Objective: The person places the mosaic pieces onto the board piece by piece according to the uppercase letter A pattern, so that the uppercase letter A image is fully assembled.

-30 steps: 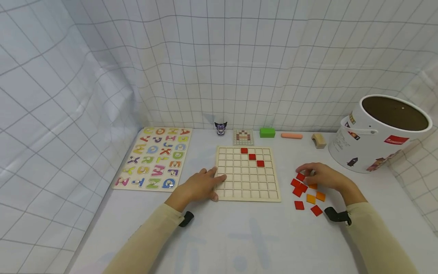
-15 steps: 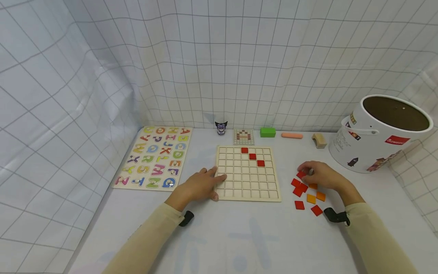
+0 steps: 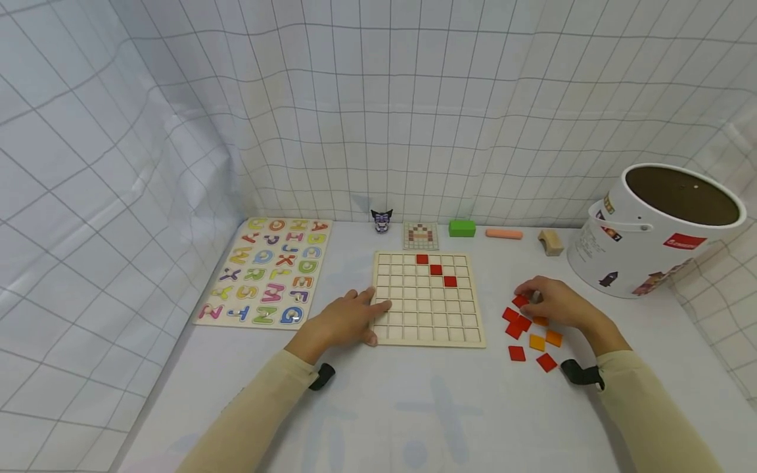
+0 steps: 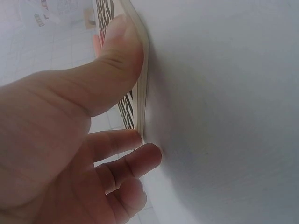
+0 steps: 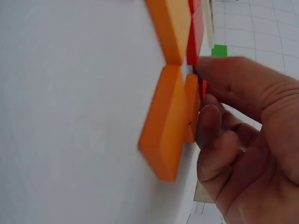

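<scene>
A wooden grid board (image 3: 426, 332) lies mid-table, with three red tiles (image 3: 435, 270) set diagonally in its upper cells. My left hand (image 3: 345, 320) rests at the board's left side, one finger extended over the cells and the thumb (image 4: 124, 46) against the edge. To the right of the board, my right hand (image 3: 556, 302) pinches a red tile (image 3: 520, 301) on the table, its thumb and fingers about it. Several loose red tiles (image 3: 513, 328) lie just in front. Orange tiles (image 5: 170, 116) lie beside and partly beneath that hand.
A letter puzzle board (image 3: 266, 276) lies on the left. Along the back are a small figurine (image 3: 382, 222), a pattern card (image 3: 421, 236), a green block (image 3: 462, 228), an orange stick (image 3: 504, 234) and a wooden arch block (image 3: 550, 243). A white bucket (image 3: 609, 259) stands back right.
My right hand has shifted very slightly at the red tile. My left hand has stayed in place on the board.
</scene>
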A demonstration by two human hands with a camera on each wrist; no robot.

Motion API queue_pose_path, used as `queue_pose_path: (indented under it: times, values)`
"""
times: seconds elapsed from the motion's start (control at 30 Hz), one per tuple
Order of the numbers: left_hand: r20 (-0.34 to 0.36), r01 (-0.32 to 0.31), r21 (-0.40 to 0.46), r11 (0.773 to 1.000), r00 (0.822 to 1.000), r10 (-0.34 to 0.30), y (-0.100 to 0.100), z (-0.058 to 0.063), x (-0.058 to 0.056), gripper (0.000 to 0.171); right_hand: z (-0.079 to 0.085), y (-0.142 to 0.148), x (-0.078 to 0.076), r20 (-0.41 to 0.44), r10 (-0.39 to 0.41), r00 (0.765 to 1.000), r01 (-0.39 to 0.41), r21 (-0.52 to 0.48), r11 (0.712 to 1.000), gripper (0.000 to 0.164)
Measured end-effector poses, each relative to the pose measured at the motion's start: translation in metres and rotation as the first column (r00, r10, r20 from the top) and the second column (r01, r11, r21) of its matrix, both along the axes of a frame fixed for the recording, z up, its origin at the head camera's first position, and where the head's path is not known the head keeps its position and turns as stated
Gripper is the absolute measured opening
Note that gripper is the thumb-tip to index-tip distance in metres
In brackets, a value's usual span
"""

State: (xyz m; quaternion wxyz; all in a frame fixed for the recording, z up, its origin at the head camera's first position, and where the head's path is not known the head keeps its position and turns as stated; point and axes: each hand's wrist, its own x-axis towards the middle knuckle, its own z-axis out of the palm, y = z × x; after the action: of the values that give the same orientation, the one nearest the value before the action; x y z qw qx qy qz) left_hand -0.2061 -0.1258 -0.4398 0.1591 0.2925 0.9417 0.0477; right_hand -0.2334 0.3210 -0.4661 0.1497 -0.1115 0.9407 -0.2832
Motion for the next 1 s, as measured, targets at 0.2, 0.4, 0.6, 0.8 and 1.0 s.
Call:
queue_pose_path:
  times: [0.2,0.4,0.6,0.8,1.0]
  values:
    - [-0.01,0.011,0.001,1.0,1.0,-0.011,0.0,-0.001,-0.001,0.078,-0.003,0.0,-0.003,-0.025,0.025,0.999,-0.025,0.012,1.0,0.027]
    - [-0.01,0.007,-0.01,1.0,1.0,-0.007,0.0,-0.002,-0.002,0.078,-0.003,-0.001,-0.004,0.003,0.026,1.0,-0.026,0.015,1.0,0.027]
    - [-0.007,0.006,-0.006,1.0,1.0,-0.006,0.0,-0.002,-0.002,0.078,-0.004,0.001,-0.004,0.014,0.021,1.0,-0.021,0.006,1.0,0.026]
    - [-0.005,0.006,-0.003,1.0,1.0,-0.006,0.0,0.0,-0.001,0.078,0.003,0.003,-0.006,0.013,-0.026,1.0,0.027,-0.135,0.991,0.029]
    - [-0.006,0.01,-0.004,1.0,1.0,-0.01,0.0,0.001,0.0,0.077,0.012,-0.012,-0.016,0.081,-0.13,0.988,0.152,-0.387,0.91,0.046]
